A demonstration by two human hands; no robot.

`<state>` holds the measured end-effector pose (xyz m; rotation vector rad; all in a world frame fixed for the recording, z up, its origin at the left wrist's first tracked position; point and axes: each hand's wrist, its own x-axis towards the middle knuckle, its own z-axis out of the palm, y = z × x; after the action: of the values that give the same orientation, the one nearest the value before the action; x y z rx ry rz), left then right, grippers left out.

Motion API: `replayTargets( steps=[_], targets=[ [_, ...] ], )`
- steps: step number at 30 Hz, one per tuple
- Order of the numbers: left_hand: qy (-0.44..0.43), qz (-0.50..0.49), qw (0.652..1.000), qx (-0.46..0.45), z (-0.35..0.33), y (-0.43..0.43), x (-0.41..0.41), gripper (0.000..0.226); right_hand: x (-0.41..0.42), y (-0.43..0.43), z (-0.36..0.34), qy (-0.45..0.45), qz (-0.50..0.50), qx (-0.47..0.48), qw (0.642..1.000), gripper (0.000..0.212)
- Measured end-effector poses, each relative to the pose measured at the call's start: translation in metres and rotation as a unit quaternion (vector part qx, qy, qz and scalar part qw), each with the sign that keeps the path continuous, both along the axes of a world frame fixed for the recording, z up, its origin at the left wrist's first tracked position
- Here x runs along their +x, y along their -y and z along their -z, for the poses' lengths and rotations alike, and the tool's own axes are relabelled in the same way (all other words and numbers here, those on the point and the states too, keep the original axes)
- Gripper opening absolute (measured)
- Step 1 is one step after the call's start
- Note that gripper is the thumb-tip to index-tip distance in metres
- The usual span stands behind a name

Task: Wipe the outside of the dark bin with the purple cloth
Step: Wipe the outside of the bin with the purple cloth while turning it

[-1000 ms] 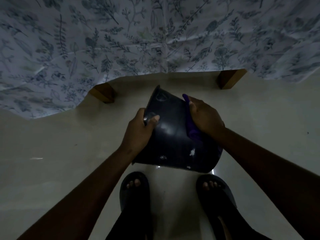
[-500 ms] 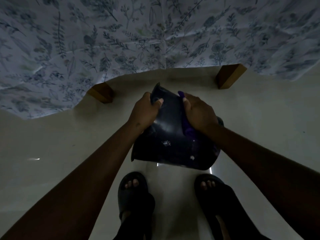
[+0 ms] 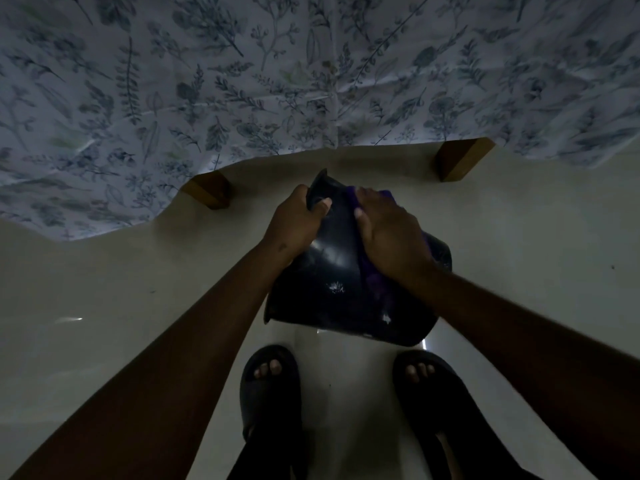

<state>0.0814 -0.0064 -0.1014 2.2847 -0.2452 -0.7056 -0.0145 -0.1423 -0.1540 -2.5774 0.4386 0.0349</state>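
The head view, the only one, looks down at a person standing in dark sandals [image 3: 270, 386] on a pale floor [image 3: 104, 306], before a leaf-printed sheet [image 3: 242, 81] that hangs over two wooden legs [image 3: 209, 190].

The bin [image 3: 332, 278] is held off the floor between the hands, tilted so that one end points away toward the sheet and the wider end hangs above the feet; which end is the mouth cannot be told in this dim light. The left hand [image 3: 294, 225] is clamped on the far rim, thumb [image 3: 323, 206] curled over the edge. The right hand [image 3: 391, 237] lies flat on the bin's upper side, fingers spread and pressing the cloth [image 3: 372, 271] against it; purple shows at the fingertips and trails below the palm.

The step in hand appears to be the wiping stroke itself, along the upper wall. Pale specks remain near the lower edge, so the next move likely calls for drawing the cloth down toward them, or turning the bin to an unwiped side.

Compared with a second ago, both hands have travelled up toward the far end, and the left has shifted from the side wall to the rim.
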Motion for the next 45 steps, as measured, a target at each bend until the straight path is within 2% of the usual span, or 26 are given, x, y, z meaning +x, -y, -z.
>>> replayTargets(
  steps=[2, 4, 6, 10, 12, 15, 18, 20, 22, 27, 29, 31, 34, 36, 38, 42, 45],
  targets=[
    [0.021, 0.005, 1.0, 0.01, 0.002, 0.0, -0.002, 0.031, 0.013, 0.014, 0.007, -0.032, 0.048, 0.04, 0.998, 0.048],
    [0.024, -0.001, 1.0, 0.017, 0.002, 0.0, -0.002, 0.032, 0.004, 0.009, 0.006, -0.023, 0.063, 0.039, 0.997, 0.05],
    [0.019, -0.002, 0.999, 0.025, 0.003, -0.001, 0.001, 0.032, -0.023, -0.01, 0.001, 0.006, 0.048, 0.007, 0.999, 0.057],
    [0.023, 0.009, 0.999, 0.048, 0.004, 0.005, 0.005, 0.032, -0.075, -0.049, -0.005, 0.007, -0.013, -0.053, 0.998, 0.058],
    [0.0, 0.004, 1.0, 0.028, 0.0, 0.005, 0.006, 0.033, -0.078, -0.05, -0.004, 0.011, -0.031, -0.07, 0.997, 0.058],
    [-0.065, 0.013, 0.997, -0.05, -0.011, -0.011, 0.001, 0.032, -0.061, -0.026, -0.002, 0.023, -0.014, -0.053, 0.998, 0.057],
    [-0.025, 0.048, 0.996, -0.069, -0.01, -0.032, -0.02, 0.034, -0.035, 0.004, -0.003, 0.039, 0.051, -0.006, 0.998, 0.053],
    [0.005, 0.036, 0.997, -0.069, -0.006, -0.036, -0.026, 0.031, -0.03, 0.002, -0.002, 0.03, 0.077, -0.02, 0.996, 0.053],
    [0.005, 0.031, 0.997, -0.069, -0.004, -0.034, -0.024, 0.03, -0.041, -0.016, 0.0, 0.02, 0.054, -0.063, 0.996, 0.054],
    [0.006, 0.039, 0.997, -0.068, 0.002, -0.036, -0.022, 0.036, -0.071, -0.045, 0.003, 0.027, -0.084, -0.135, 0.987, 0.056],
    [-0.002, 0.046, 0.996, -0.076, 0.003, -0.04, -0.021, 0.039, -0.062, -0.045, 0.0, 0.02, -0.085, -0.109, 0.99, 0.055],
    [-0.01, 0.048, 0.995, -0.086, 0.002, -0.036, -0.017, 0.041, -0.037, -0.031, -0.004, 0.024, -0.039, -0.065, 0.997, 0.052],
    [-0.012, 0.045, 0.995, -0.09, 0.0, -0.027, -0.013, 0.039, 0.012, 0.011, -0.004, -0.014, 0.041, 0.019, 0.999, 0.047],
    [-0.013, 0.038, 0.996, -0.079, 0.001, -0.023, -0.011, 0.037, 0.012, 0.015, -0.005, -0.002, 0.065, 0.038, 0.997, 0.047],
    [-0.015, 0.032, 0.998, -0.058, 0.001, -0.02, -0.008, 0.035, -0.019, -0.01, -0.007, 0.027, 0.046, -0.002, 0.999, 0.048],
    [-0.005, 0.056, 0.998, -0.042, -0.001, -0.012, 0.003, 0.034, -0.077, -0.065, -0.004, 0.029, -0.094, -0.08, 0.992, 0.054],
    [-0.015, 0.069, 0.996, -0.062, -0.003, -0.009, 0.004, 0.034, -0.057, -0.051, -0.002, 0.051, -0.083, -0.078, 0.992, 0.053]
  ],
)
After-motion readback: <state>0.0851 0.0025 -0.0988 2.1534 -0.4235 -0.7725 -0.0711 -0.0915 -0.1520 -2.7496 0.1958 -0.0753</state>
